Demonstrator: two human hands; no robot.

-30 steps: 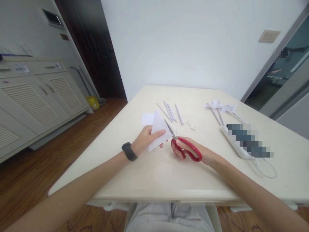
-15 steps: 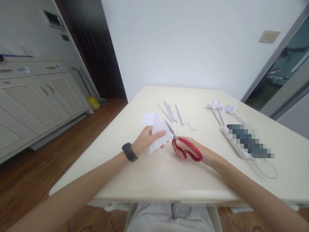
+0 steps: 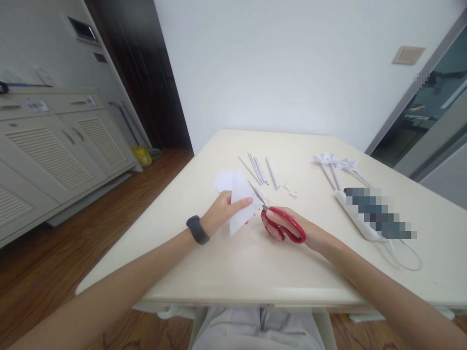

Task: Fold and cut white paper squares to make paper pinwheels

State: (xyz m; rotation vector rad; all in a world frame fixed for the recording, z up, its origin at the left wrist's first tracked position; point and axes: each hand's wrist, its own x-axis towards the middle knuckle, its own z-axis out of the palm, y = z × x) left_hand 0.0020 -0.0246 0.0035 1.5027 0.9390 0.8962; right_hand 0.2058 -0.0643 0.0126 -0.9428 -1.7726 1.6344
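Observation:
My left hand (image 3: 221, 210) pinches a folded white sheet of paper (image 3: 239, 214), thumb in front and fingers behind, above the table. The paper is triangular, with one corner pointing right. Wrapped round the red handles of a pair of scissors (image 3: 288, 223) is my right hand (image 3: 276, 226). The metal blades stand slightly apart and point up and left, close to the paper's right corner; whether they touch it I cannot tell. Behind my left hand, more white paper (image 3: 223, 180) lies flat on the table.
Several rolled white paper sticks (image 3: 257, 168) and a thicker roll (image 3: 272, 173) lie beyond my hands, near small scraps (image 3: 292, 194). On the right, white paper flowers on stems (image 3: 328, 159) lie behind a white power strip (image 3: 355, 218) with a blurred-out object. The pale table (image 3: 233, 277) meets a wall.
The folded paper has turned a little in my left hand, its lower tip shifting slightly right. My right hand keeps the scissors in nearly the same place.

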